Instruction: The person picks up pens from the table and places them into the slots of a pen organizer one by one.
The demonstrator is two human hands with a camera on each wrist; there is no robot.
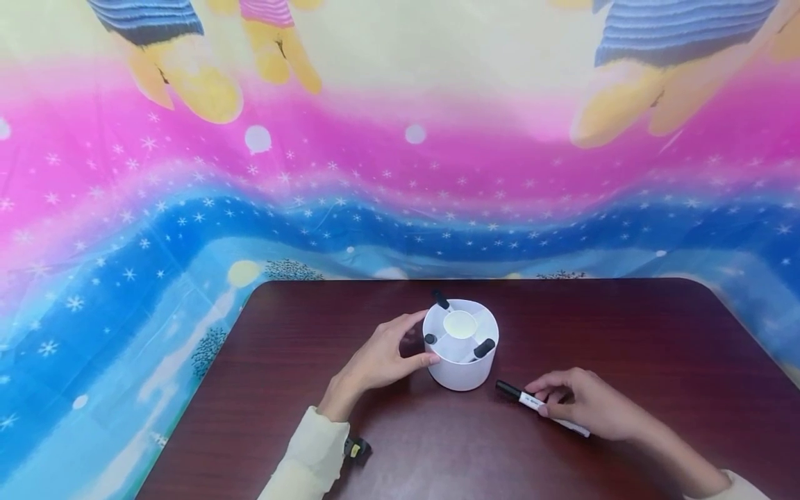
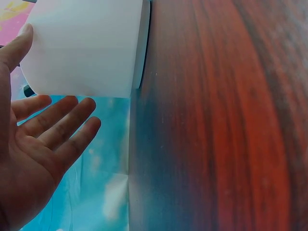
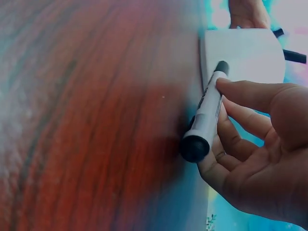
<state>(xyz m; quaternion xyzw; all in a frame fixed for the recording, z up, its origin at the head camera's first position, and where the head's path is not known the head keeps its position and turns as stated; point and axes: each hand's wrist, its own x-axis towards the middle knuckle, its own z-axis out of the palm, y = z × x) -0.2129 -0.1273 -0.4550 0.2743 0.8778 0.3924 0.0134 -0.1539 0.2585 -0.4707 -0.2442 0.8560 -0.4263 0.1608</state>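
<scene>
A round white desk organizer (image 1: 461,373) with divided compartments and a central cup stands on the table. Three black-capped pens stand in it, one cap (image 1: 484,348) at the front right. Beside its left wall is my left hand (image 1: 381,354), thumb at the front rim and index finger by the back left side; the left wrist view shows its fingers extended and spread. To the organizer's right, my right hand (image 1: 594,404) pinches a white marker (image 3: 208,113) between thumb and fingers. The marker's black cap points toward the organizer, low over the table.
The dark reddish-brown wooden table (image 1: 250,389) has rounded far corners. Behind it hangs a colourful cloth (image 1: 400,160) printed with snowflakes and cartoon figures. A small black device (image 1: 357,450) shows by the left sleeve (image 1: 312,444).
</scene>
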